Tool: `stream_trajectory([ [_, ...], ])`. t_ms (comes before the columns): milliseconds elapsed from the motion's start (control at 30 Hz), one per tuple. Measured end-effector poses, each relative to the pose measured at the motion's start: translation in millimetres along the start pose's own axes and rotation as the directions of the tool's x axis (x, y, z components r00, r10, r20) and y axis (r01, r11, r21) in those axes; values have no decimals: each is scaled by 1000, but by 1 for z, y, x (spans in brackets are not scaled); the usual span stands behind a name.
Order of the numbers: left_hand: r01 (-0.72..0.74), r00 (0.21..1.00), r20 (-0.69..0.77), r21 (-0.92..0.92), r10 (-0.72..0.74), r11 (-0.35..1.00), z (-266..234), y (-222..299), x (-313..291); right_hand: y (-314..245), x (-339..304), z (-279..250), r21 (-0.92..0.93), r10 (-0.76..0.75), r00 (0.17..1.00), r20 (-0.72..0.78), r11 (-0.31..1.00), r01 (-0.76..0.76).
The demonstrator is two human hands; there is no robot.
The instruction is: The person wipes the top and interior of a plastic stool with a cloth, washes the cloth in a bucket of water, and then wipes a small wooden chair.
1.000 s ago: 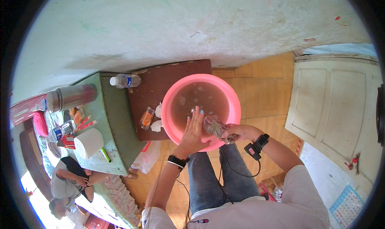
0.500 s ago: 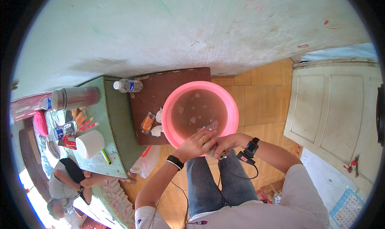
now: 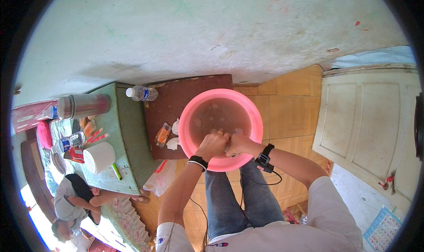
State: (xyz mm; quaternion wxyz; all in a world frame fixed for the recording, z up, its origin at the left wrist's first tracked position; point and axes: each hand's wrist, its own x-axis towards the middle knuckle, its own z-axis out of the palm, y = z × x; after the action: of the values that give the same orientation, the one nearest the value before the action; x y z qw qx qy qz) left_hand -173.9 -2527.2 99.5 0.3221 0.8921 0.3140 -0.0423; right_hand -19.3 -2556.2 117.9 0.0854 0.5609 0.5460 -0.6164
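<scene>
left hand fisted | right hand fisted, contents unclear | over pink basin

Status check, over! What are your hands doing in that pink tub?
Left hand and right hand clenched together, wringing something hidden between them. Pink basin below, murky water inside. Nothing in the way.

The round pink basin sits upright on a dark brown board; murky water fills it; a small wet item, gripped at its near rim, is too hidden to identify.
</scene>
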Motion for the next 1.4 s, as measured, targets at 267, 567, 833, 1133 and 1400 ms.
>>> stream_trajectory([
  [267,29,988,154,-29,-24,999,1,16,6,15,-8,15,20,66,996,-58,998,-65],
  [567,243,952,211,-77,-222,967,-2,22,8,33,-7,33,-157,8,960,-279,986,-54],
  [833,384,891,335,-201,-305,901,-24,28,-3,38,-8,16,207,95,970,225,968,-143],
  [1133,-45,967,-250,-337,-44,940,-32,22,-44,75,-30,-2,775,-95,884,458,530,-345],
  [1400,-360,861,-318,167,396,918,-43,39,-34,36,-43,-7,693,-360,630,688,585,-422],
])
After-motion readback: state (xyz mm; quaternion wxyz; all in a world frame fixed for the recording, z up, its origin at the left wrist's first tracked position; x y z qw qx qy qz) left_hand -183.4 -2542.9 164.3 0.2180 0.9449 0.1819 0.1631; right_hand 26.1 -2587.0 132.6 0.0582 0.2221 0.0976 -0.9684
